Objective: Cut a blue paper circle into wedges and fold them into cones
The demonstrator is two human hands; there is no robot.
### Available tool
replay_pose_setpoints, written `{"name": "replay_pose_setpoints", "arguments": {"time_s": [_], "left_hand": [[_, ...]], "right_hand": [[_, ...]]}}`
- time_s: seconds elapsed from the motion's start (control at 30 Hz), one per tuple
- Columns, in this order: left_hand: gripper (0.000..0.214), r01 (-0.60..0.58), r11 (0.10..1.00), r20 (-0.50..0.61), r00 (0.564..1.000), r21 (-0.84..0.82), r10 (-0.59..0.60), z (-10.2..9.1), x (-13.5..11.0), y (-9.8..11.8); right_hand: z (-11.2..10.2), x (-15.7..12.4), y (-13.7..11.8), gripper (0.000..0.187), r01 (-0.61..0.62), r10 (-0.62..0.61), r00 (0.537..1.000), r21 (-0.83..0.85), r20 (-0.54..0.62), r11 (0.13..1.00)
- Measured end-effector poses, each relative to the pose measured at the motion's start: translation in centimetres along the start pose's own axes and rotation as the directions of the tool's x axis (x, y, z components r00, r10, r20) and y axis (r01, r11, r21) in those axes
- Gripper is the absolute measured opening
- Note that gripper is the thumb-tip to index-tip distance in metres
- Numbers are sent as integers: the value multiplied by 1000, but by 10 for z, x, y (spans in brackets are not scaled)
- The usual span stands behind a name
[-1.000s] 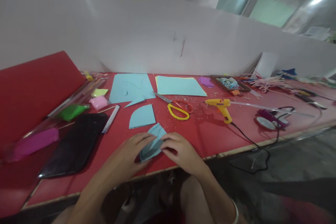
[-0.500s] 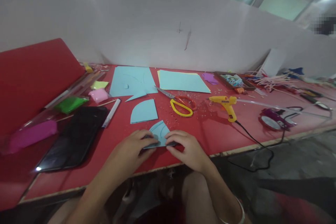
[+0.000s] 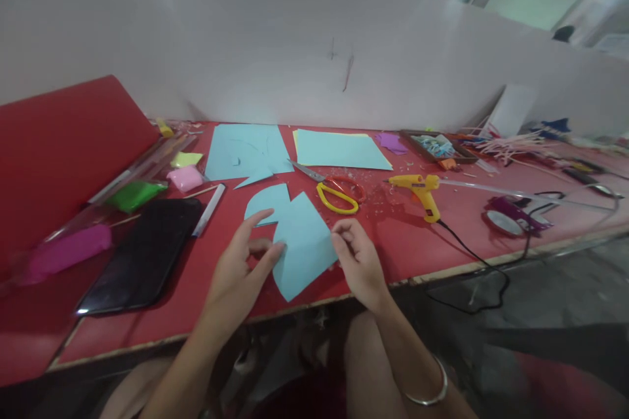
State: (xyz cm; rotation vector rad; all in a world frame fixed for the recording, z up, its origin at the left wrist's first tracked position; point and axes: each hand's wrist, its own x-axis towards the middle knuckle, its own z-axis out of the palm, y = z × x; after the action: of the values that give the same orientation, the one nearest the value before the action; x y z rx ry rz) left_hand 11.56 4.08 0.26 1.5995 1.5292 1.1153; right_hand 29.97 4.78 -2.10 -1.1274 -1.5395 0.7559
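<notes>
A light blue paper piece [image 3: 301, 250] lies tilted near the front edge of the red table, between my hands. My right hand [image 3: 358, 262] pinches its right corner between thumb and fingers. At its left side is my left hand [image 3: 246, 262], with fingers spread and the thumb tip by the paper's edge; whether it touches is unclear. Partly beneath the paper, a smaller blue piece with a rounded corner [image 3: 265, 201] shows. Just beyond lie scissors [image 3: 338, 199] with yellow and red handles.
Blue sheets [image 3: 344, 149] and a cut blue sheet [image 3: 246, 147] lie along the wall. To the right are a yellow glue gun [image 3: 417, 191] with a black cord and a tray [image 3: 437, 147] of scraps. A black phone [image 3: 147, 255] and a white marker [image 3: 209, 209] lie left.
The small folded blue piece with curved lines under both hands now shows as a larger opened, plain-faced sheet. My left fingers have spread apart, and my right hand now pinches a corner.
</notes>
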Motion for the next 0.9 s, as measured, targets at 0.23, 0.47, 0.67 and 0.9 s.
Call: {"name": "replay_pose_setpoints", "arguments": {"time_s": [0.23, 0.47, 0.67, 0.9], "left_hand": [[39, 163, 977, 7, 987, -136, -163, -8, 3, -12], [32, 63, 988, 97, 992, 142, -77, -13, 0, -17], [38, 65, 996, 216, 973, 69, -78, -21, -2, -15], [44, -225, 965, 271, 945, 133, 183, -18, -6, -26]], "right_hand": [[-9, -7, 3, 25, 466, -375, 873, -306, 313, 830], [-9, -3, 5, 16, 419, -241, 861, -354, 449, 836], [-6, 1, 6, 18, 388, -167, 836, -348, 523, 853], [-6, 1, 6, 18, 400, -194, 838, -332, 509, 854]]}}
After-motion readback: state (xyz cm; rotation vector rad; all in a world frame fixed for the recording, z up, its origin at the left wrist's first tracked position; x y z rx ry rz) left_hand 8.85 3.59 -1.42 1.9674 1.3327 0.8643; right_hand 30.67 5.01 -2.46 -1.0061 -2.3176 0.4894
